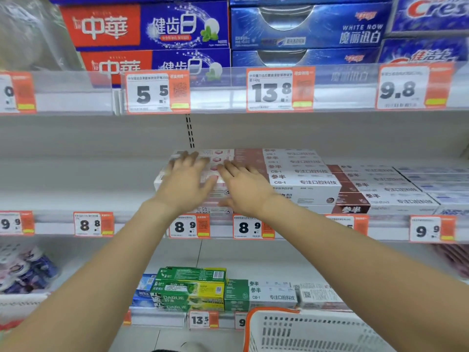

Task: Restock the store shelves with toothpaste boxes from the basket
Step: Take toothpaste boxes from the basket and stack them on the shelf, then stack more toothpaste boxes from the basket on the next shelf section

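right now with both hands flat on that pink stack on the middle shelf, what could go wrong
1. The left hand and right hand rest open on the pink toothpaste boxes, gripping nothing, so a hard push could slide the top boxes askew or off the stack's left side, where the shelf is bare.
2. The stack abuts the white and brown boxes; a sideways shove could knock that row out of line.

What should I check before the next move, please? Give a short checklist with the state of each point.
1. Left hand flat on the pink boxes: ok.
2. Right hand flat on the same stack: ok.
3. Both hands hold nothing: ok.
4. Stack flush with the brown boxes beside it: cannot tell, hands cover it.
5. Free shelf space left of the stack: ok.
6. Boxes remaining in basket: cannot tell.
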